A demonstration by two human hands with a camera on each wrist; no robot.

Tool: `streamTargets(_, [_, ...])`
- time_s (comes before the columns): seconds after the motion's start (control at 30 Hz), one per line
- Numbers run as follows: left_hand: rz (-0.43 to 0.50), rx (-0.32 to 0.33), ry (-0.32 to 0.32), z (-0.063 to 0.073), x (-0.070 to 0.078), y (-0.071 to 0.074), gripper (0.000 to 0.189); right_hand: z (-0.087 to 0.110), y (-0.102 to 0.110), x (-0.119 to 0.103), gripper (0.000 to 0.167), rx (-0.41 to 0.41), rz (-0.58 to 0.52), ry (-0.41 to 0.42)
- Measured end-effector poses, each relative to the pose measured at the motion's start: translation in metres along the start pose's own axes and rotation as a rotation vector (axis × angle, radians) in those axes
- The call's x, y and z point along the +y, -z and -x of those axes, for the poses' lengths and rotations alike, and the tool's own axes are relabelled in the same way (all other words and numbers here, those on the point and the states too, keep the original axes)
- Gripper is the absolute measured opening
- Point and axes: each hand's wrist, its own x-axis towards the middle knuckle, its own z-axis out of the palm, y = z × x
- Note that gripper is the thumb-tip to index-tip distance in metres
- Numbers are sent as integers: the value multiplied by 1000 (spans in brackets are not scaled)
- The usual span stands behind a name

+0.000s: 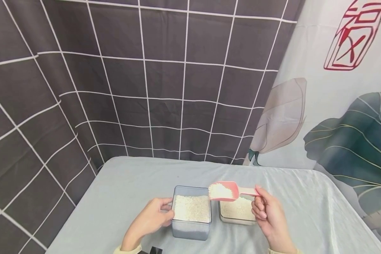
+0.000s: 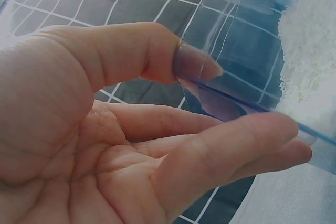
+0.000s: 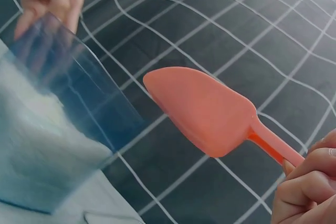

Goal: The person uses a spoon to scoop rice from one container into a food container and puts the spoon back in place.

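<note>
My right hand (image 1: 268, 213) grips the handle of a pink scoop (image 1: 235, 188) heaped with white rice (image 1: 220, 191). The scoop is level in the head view, overlapping the blue bin's right rim and the back of a second box; its underside faces the right wrist view. On the left, a clear bluish plastic bin (image 1: 190, 231) holds rice well up its walls. Against that bin's left side, my left hand (image 1: 153, 217) rests with fairly straight fingers; its thumb (image 2: 202, 64) shows through the plastic in the left wrist view.
The second, shallower clear box (image 1: 238, 220) of rice stands right of the bin, partly covered by the scoop and right hand. Both are on a pale cloth-covered table (image 1: 139, 176). Behind it hang a dark gridded curtain (image 1: 165, 81) and a patterned white cloth (image 1: 317, 35).
</note>
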Motion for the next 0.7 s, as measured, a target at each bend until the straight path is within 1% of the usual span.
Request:
streamTargets(0.13, [11, -3, 2, -1, -1, -1, 56, 1, 12, -9, 43, 3, -25, 33])
streamTargets(0.3, [15, 2, 2, 0, -1, -1, 56, 2, 25, -19, 40, 68, -1, 50])
streamTargets(0.43, [6, -1, 3, 0, -1, 0, 56, 3, 35, -24, 41, 125, 11, 46])
streamTargets(0.7, [-5, -4, 1, -1, 1, -2, 56, 3, 58, -30, 39, 118, 8, 35])
